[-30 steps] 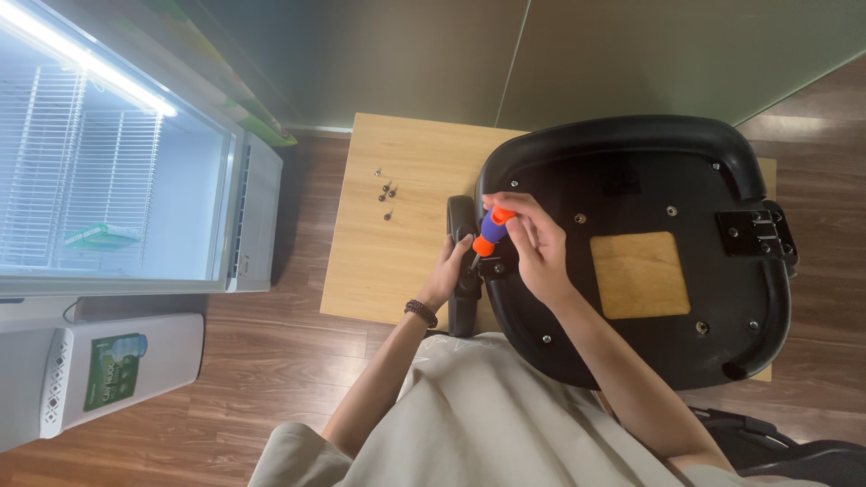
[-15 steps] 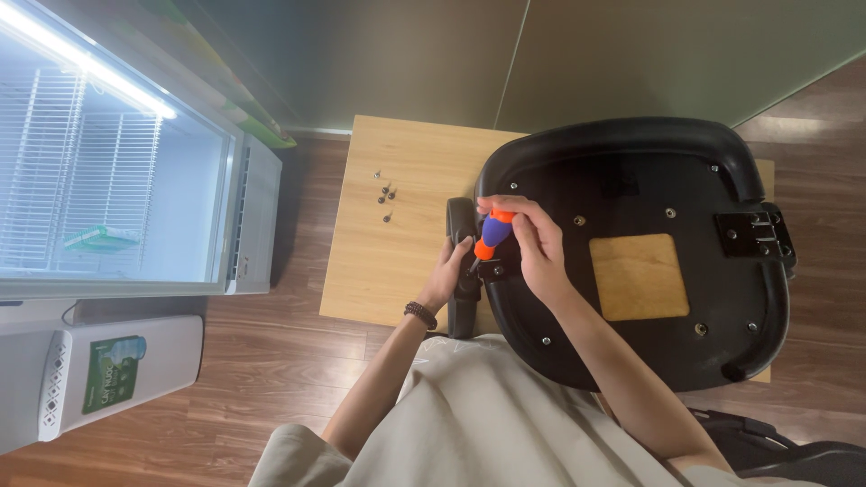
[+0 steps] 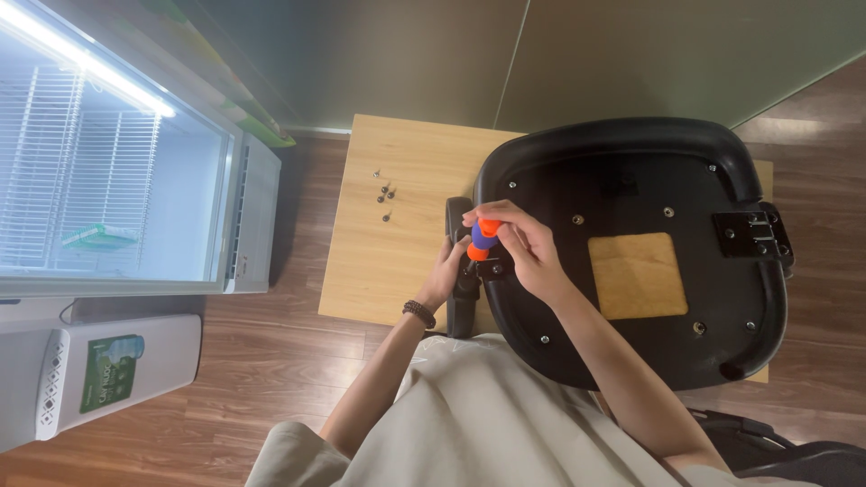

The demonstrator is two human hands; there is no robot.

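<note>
Head view: an upturned black chair seat lies on a low wooden surface, its underside facing up with a square wooden patch at the middle and a metal bracket at the far right edge. The right hand has its grip clenched around an orange-and-blue screwdriver, held upright with the tip down at the seat's left rim, where a black armrest sits against the shell. The left hand presses on that armrest from the outer side — whether its fingers wrap the part or merely lie flat on it cannot be told, since the right hand and the tool hide them. A beaded bracelet sits on the left wrist.

A few loose screws lie apart from the hands on the bare part of the surface, toward the far left corner. Left of the surface stands a lit glass-door cooler, and near it a white appliance on the wooden floor.

To drive a screw well here, it seems best to keep the shaft straight over the screw head and push down while turning, with the left hand holding the armrest against the seat so the holes stay lined up — a tilted tool would likely slip out of the slot.
</note>
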